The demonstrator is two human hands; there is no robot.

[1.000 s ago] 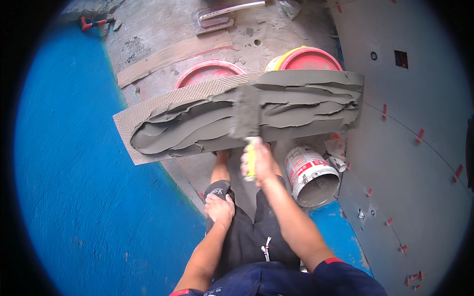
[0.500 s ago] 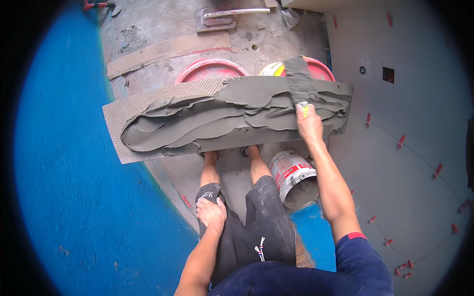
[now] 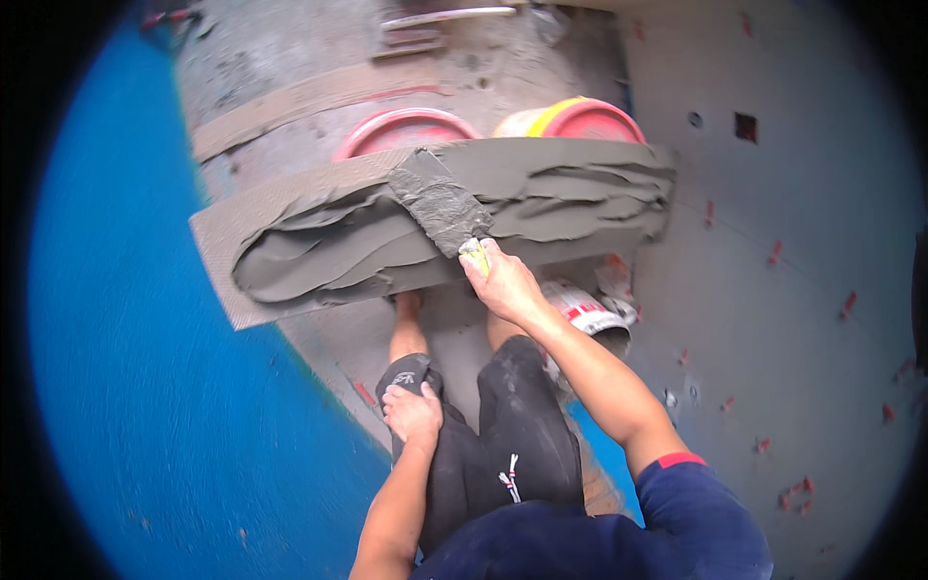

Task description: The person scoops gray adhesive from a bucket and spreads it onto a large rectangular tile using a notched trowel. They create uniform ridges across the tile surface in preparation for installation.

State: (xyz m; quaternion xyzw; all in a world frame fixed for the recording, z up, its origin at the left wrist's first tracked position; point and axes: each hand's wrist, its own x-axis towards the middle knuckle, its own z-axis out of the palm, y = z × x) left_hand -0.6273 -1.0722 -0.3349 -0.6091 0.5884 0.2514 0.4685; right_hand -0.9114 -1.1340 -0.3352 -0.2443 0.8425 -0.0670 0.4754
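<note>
A long rectangular tile (image 3: 217,242) with ridged backing lies crosswise, thickly coated in wavy grey mortar (image 3: 580,203). My right hand (image 3: 498,280) grips the yellow handle of a mortar-smeared trowel (image 3: 435,193), its broad blade angled over the middle of the mortar, toward the upper left. My left hand (image 3: 414,416) rests on my left thigh, on the dark shorts, with its fingers loosely spread and holding no tool. Two red-topped buckets (image 3: 406,130) (image 3: 594,120) stand just beyond the tile.
A tipped white bucket (image 3: 585,309) lies below the tile's right part, partly behind my arm. Blue-coated surface (image 3: 116,338) spans the left. Grey tiled wall (image 3: 802,213) with red clips rises at the right. Boards (image 3: 290,92) and tools (image 3: 411,39) lie on the concrete beyond.
The trowel first moved right to the far end of the mortar, then swung back leftward to the middle, its blade now tilted diagonally. My left hand stays on the thigh.
</note>
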